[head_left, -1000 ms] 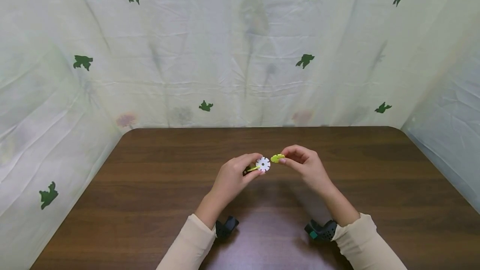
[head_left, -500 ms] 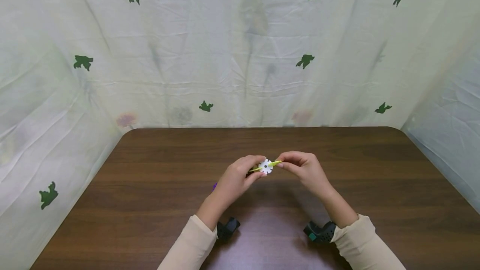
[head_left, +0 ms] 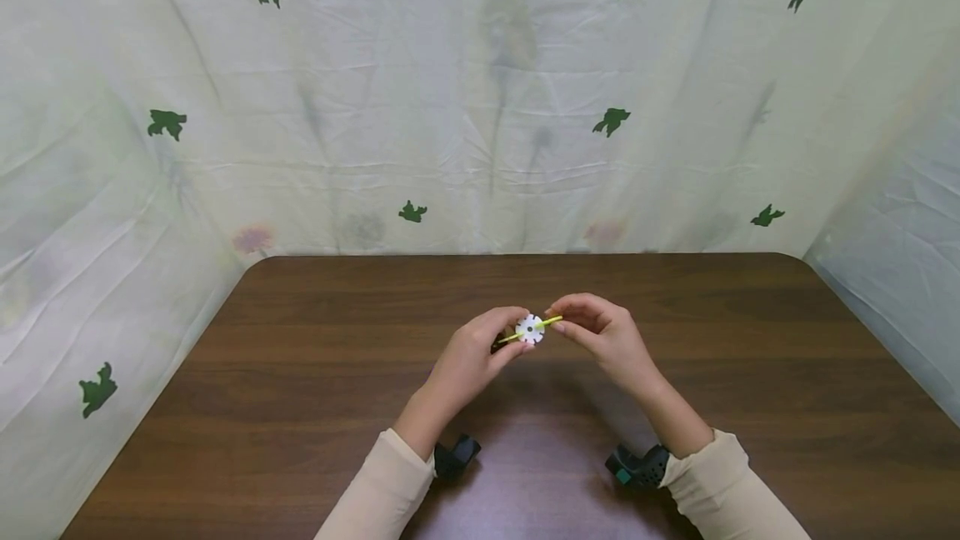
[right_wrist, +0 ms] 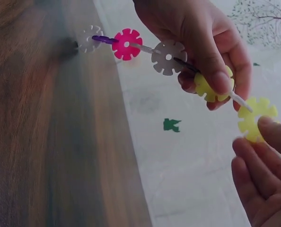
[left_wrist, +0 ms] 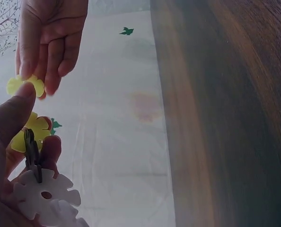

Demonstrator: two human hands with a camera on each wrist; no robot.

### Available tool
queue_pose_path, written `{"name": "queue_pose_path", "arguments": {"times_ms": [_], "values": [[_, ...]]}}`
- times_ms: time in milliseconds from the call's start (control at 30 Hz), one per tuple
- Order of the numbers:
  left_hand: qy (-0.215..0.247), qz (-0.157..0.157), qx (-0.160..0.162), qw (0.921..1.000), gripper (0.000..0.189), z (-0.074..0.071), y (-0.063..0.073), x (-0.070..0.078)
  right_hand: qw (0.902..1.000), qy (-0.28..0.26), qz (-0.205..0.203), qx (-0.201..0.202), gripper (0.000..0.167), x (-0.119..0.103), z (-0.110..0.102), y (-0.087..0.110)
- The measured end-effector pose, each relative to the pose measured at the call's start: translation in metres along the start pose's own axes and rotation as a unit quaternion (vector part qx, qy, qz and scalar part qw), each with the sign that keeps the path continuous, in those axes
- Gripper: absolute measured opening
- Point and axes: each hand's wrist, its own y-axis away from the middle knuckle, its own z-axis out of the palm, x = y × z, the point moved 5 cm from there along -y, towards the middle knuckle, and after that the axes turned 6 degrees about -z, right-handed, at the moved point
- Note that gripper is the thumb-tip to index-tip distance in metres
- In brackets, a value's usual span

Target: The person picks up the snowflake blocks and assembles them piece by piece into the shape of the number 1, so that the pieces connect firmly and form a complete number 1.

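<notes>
My left hand [head_left: 467, 357] pinches a chain of notched plastic discs near its end, its thumb on a yellow disc [right_wrist: 206, 93]. Past that thumb a white disc [head_left: 532, 338] faces the head camera, and the end yellow disc [right_wrist: 250, 124] meets its edge. My right hand [head_left: 617, 346] pinches this end disc between thumb and fingers. The rest of the chain trails from the left hand: a black disc [right_wrist: 185, 65] seen edge-on, a greyish-white disc [right_wrist: 163, 61], another pale one edge-on, a pink disc [right_wrist: 122, 51], a purple disc [right_wrist: 102, 39] and a clear disc [right_wrist: 89, 45].
Both hands are raised over a brown wooden table [head_left: 337, 298]. A pale curtain [head_left: 450, 107] with green bird and leaf prints hangs behind it and along both sides. Dark wrist cameras sit below the left [head_left: 456, 457] and right [head_left: 637, 467] wrists.
The right hand has brought its yellow disc leftward from apart to the white disc's edge, turning it edge-on. Since half a second ago its fingers have shifted slightly. The left hand has barely moved.
</notes>
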Motion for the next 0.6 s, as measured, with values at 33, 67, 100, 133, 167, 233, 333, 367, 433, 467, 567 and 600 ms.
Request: {"name": "queue_pose_path", "arguments": {"times_ms": [33, 67, 100, 133, 167, 233, 333, 367, 433, 467, 567, 600], "values": [[-0.001, -0.004, 0.003, 1.0, 0.036, 0.0, 0.0, 0.0, 1.0, -0.006, 0.0, 0.003, 0.024, 0.002, 0.0, 0.0], [-0.004, -0.007, 0.007, 0.9999, 0.035, -0.001, 0.0, -0.001, 0.9999, -0.011, 0.004, 0.009, 0.026, 0.006, 0.0, 0.001], [-0.006, -0.01, 0.012, 0.9999, 0.035, -0.001, 0.0, -0.001, 0.9997, -0.017, 0.009, 0.016, 0.028, 0.009, 0.0, 0.001], [-0.008, -0.011, 0.018, 0.9998, 0.036, -0.002, 0.0, -0.001, 0.9994, -0.021, 0.016, 0.024, 0.029, 0.013, 0.0, 0.002], [-0.008, -0.012, 0.024, 0.9996, 0.035, -0.002, 0.0, -0.001, 0.9989, -0.025, 0.024, 0.031, 0.029, 0.017, 0.0, 0.003], [-0.01, -0.01, 0.037, 0.9992, 0.035, -0.003, 0.0, -0.001, 0.998, -0.03, 0.039, 0.039, 0.027, 0.023, 0.003, 0.005], [-0.013, -0.007, 0.051, 0.9986, 0.035, -0.003, 0.0, -0.001, 0.9949, -0.063, 0.071, 0.033, 0.023, 0.029, 0.013, 0.009], [-0.014, -0.006, 0.053, 0.9985, 0.035, -0.003, 0.0, 0.0, 0.9933, -0.075, 0.083, 0.029, 0.022, 0.03, 0.017, 0.01], [-0.014, -0.006, 0.052, 0.9985, 0.035, -0.003, -0.001, 0.001, 0.9897, -0.099, 0.1, 0.025, 0.021, 0.032, 0.023, 0.012], [-0.013, -0.006, 0.051, 0.9986, 0.035, -0.002, -0.001, 0.002, 0.988, -0.109, 0.107, 0.025, 0.02, 0.033, 0.026, 0.013], [-0.011, -0.009, 0.042, 0.999, 0.037, -0.001, -0.001, 0.003, 0.9862, -0.116, 0.114, 0.032, 0.019, 0.034, 0.028, 0.014], [-0.007, -0.011, 0.036, 0.9993, 0.039, -0.001, -0.001, 0.003, 0.9859, -0.116, 0.115, 0.036, 0.019, 0.034, 0.028, 0.014]]}}
